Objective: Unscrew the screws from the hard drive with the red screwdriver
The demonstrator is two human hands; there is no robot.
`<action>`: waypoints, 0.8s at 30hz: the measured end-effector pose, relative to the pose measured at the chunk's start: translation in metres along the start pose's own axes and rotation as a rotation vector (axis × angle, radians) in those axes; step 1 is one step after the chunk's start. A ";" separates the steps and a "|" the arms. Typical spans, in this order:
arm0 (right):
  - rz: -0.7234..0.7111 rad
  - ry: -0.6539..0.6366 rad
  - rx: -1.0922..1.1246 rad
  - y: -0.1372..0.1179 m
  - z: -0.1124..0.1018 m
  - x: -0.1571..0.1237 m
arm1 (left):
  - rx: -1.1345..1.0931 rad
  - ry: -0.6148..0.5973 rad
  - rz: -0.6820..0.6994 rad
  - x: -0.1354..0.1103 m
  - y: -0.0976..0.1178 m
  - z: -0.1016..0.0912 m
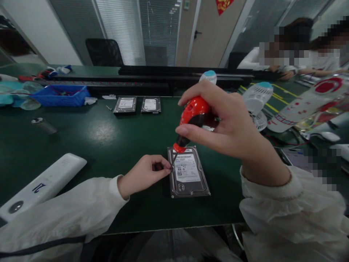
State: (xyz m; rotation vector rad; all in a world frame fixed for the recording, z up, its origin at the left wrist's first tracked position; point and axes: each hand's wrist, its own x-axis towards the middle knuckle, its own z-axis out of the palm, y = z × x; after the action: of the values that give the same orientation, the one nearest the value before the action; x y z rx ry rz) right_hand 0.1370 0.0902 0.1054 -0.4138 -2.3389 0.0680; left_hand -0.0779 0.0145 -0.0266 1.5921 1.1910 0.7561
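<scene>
A hard drive point(188, 173) lies label up on the green table in front of me. My right hand point(223, 123) is closed round the red and black handle of a screwdriver point(194, 109), which leans with its thin shaft down to the drive's left edge. At that edge the thumb and forefinger of my left hand point(147, 173) pinch the lower end of the shaft. The very tip is hidden by those fingers, and I cannot tell whether a screw is between them. Two more hard drives, one on the left point(125, 105) and one on the right point(151, 104), lie farther back.
A blue basket point(62, 96) stands at the back left. Nearer are a metal cylinder point(44, 125) and a long white device point(46, 183). On the right are a white fan point(257, 98), a large printed bottle point(305, 103) and cables. People sit at the far right.
</scene>
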 end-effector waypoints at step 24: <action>0.003 -0.017 0.044 -0.006 0.002 0.001 | -0.213 -0.064 -0.291 0.000 0.000 0.000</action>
State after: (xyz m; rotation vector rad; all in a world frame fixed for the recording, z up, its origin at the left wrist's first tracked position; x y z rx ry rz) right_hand 0.1334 0.0850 0.1058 -0.3966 -2.3491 0.1253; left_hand -0.0785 0.0142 -0.0266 1.2271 1.2185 0.6157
